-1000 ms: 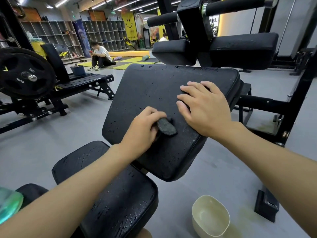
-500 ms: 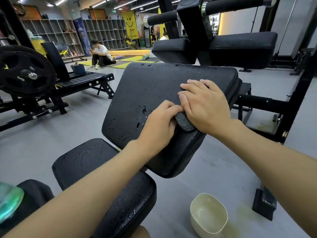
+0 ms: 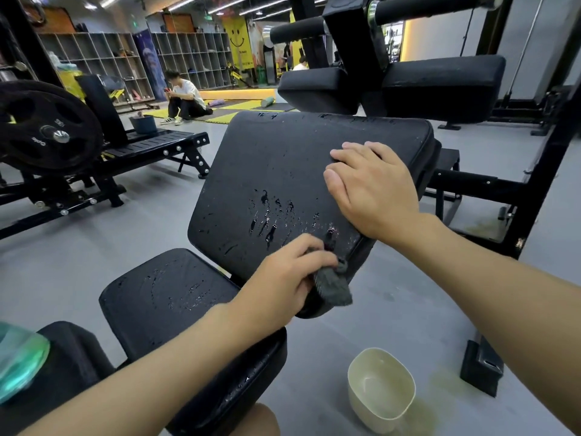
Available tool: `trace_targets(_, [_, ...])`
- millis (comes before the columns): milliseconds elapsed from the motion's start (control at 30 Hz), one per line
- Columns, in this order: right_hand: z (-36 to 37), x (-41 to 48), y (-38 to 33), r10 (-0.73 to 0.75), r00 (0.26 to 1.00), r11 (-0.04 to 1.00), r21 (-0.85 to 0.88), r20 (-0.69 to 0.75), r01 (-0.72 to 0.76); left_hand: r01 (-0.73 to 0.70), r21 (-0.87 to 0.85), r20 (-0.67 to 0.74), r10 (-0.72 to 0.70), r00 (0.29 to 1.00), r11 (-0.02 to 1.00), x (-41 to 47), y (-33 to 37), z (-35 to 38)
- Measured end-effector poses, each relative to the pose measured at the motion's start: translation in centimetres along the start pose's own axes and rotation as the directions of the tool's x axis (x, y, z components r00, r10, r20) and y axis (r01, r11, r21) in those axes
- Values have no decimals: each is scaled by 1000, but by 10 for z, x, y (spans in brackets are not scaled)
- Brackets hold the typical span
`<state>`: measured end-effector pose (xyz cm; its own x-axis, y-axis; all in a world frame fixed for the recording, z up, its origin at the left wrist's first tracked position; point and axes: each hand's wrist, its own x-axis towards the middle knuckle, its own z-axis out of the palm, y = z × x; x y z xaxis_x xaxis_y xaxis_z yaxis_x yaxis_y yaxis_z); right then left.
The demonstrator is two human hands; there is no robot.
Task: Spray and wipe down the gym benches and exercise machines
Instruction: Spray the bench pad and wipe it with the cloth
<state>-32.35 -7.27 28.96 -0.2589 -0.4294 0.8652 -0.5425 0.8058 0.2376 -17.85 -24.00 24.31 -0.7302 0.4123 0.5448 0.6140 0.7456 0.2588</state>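
1. Black back pad, tilted up toward the far side, centre of view. Wet streaks and droplets sit across its near half.
2. Left hand is at the pad's near right corner, fingers curled round a grey cloth. The cloth is bunched against the pad's edge, and a fold hangs out past the fingers.
3. Right hand lies palm down on the right side of the same pad, farther up than the left. Fingers are straight and close together, holding nothing.
4. Black seat pad is just near and left of the back pad, lower, and also beaded with droplets.
5. Cream bowl stands on the grey floor, near right, below the pad's corner. A yellowish stain marks the floor beside it.
6. Translucent green object at the near left edge is cut off by the frame; cannot tell what it is.
7. 2 more black upper pads sit higher on the far side, on the machine frame.
8. Far left: a black weight plate on a machine. Beyond it, cubby shelves line the wall and a seated person is on yellow mats.
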Motion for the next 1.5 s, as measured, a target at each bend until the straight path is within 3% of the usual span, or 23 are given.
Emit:
trace_targets(133, [1, 0, -1, 11, 1000, 1000, -27, -12, -12, -40, 25, 72, 38, 997, 999, -23, -10, -7])
trace_targets(267, [-1, 1, -2, -3, 1000, 999, -35, 4, 3, 102, 6, -57, -102, 993, 995, 9, -2, 3])
trace_targets(500, [-4, -6, -36, 48, 979, 997, -66, 198, -36, 67, 17, 106, -68, 992, 998, -44, -11, -11])
trace_targets(700, [-7, -13, -48, -1, 961, 998, -54, 278, 16, 233, 17, -85, -231, 969, 972, 3, -27, -12])
trace_targets(900, [-9, -10, -51, -2, 945, 997, -74, 328, 28, 141, 32, 93, -143, 985, 989, -45, -25, -21])
trace_targets(1067, [-15, -8, -51, 13, 931, 998, -66, 364, 12, 351, 57, -93, -345, 934, 935, 5, -48, -24])
trace_targets(1267, [-15, -4, -54, 10, 924, 995, -94, 381, 28, 170, 83, 77, -177, 981, 982, -53, -41, -26])
trace_targets(1367, [-12, 8, -67, 38, 902, 996, -94, 430, 3, 234, 148, 20, -240, 971, 961, -22, -67, -32])
trace_targets(1500, [-4, 3, -72, -12, 896, 998, -50, 444, 38, 410, 53, -145, -400, 905, 910, -10, -69, -30])
